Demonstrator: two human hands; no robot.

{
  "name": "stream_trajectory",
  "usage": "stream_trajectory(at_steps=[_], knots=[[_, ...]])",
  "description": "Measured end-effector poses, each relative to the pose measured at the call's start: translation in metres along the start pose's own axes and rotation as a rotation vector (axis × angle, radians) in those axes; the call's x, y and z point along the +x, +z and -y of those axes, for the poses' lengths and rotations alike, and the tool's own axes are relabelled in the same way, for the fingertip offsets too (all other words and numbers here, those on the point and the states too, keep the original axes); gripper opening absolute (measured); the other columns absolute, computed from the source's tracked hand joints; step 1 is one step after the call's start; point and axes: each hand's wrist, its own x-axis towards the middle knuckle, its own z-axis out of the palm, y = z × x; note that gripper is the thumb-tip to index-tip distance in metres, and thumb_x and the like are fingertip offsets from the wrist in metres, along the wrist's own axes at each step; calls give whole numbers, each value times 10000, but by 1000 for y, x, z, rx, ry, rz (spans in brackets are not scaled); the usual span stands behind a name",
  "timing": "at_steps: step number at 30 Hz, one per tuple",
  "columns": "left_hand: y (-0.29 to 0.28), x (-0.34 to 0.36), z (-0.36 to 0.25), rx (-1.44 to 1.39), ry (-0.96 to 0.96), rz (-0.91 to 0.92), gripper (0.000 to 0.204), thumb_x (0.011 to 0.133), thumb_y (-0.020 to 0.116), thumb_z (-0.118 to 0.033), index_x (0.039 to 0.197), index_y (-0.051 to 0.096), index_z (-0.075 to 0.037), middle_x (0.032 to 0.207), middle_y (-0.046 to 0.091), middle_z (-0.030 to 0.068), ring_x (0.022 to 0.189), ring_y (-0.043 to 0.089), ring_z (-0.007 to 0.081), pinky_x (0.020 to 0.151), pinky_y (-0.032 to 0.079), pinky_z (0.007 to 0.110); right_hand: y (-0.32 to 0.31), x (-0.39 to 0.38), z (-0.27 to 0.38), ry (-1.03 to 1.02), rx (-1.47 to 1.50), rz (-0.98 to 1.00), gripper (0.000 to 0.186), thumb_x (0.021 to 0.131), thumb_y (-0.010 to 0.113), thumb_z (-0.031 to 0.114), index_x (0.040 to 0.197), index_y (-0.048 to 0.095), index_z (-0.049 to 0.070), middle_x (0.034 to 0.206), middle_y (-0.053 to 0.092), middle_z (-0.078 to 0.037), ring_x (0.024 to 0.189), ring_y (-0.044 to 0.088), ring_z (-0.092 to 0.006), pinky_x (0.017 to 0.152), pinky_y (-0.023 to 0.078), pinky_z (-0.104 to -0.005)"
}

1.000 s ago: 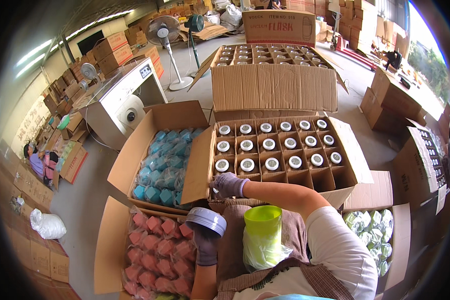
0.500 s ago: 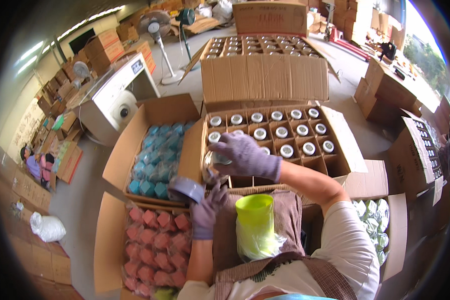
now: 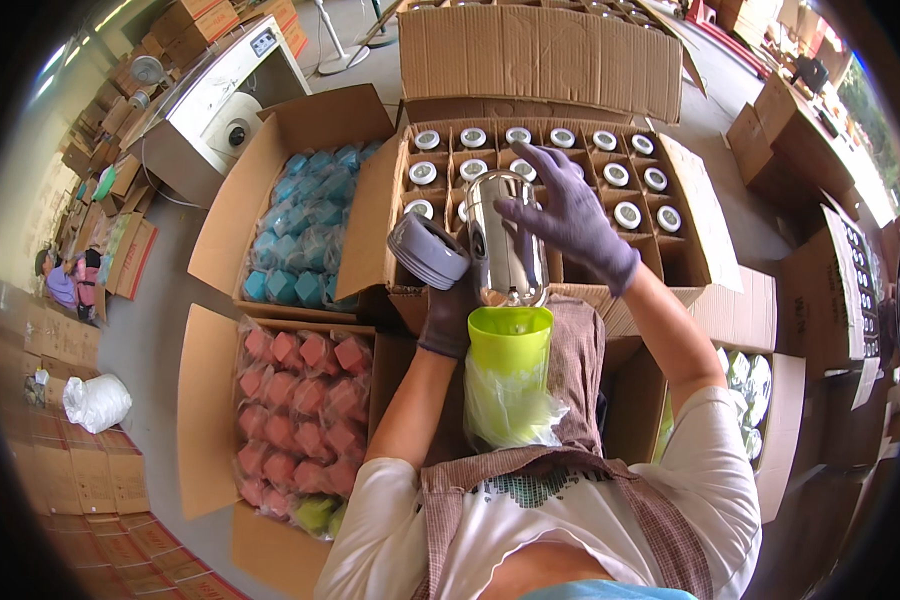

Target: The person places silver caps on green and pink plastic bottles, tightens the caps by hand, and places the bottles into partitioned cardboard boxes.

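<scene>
My left hand, in a purple-grey glove, holds a grey-purple threaded ring; most of its fingers are hidden. Against that hand, upright, stands a shiny silver flask liner. Its lower end is just above a yellow-green plastic shell, whose lower part is wrapped in clear film. My right hand, gloved alike, is open beside the liner's upper part, fingers spread and thumb in front of it. Whether the thumb touches it, I cannot tell. Behind both hands is a divided carton holding several silver-topped pieces.
Film-wrapped blue pieces fill a carton at the left; wrapped red pieces lie in another nearer me. A box of pale wrapped pieces is at the right. Farther left are a white machine, a white sack and a seated person.
The silver liner has come from the carton's near left corner to above the green shell. My left hand has risen with the ring; my right hand has moved right and opened.
</scene>
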Motion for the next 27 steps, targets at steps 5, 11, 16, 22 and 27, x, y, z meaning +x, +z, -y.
stream_trajectory(at_steps=[5,11,16,22,27], knots=[[-17,-23,-2,-364,-314,25,433,969,607,-146,1369,552,11,1267,636,146,1143,613,280,1012,479,396,17,-7,-7,205,498,433,578,892,770,353,1339,593,32,1243,601,-100,1196,561,-199,1046,457,-350],[-45,-40,13,-1269,-799,-224,560,1005,503,-483,1403,517,-89,1320,620,132,1190,621,304,982,527,495,18,-48,-2,-14,625,803,521,856,811,241,1306,637,47,1183,663,-67,1092,610,-162,998,481,-322],[-55,-27,5,-1045,-783,-331,525,1044,450,-453,1403,506,-74,1325,612,141,1192,622,272,995,538,461,29,-46,9,278,745,1130,418,869,794,244,1213,703,25,1061,731,-71,932,662,-152,861,533,-317],[-51,-18,-15,-1073,-669,-211,478,1042,466,-316,1373,522,24,1337,614,157,1236,596,274,1076,472,413,32,-53,20,212,575,992,319,860,776,301,1044,754,42,910,745,-89,841,698,-174,752,548,-317],[-37,-5,-42,-788,-488,-244,405,1028,503,-245,1314,572,34,1303,630,141,1204,606,231,1067,463,385,21,-54,59,-16,75,231,392,830,756,359,1117,647,116,962,671,-135,874,690,-333,731,553,-442]])
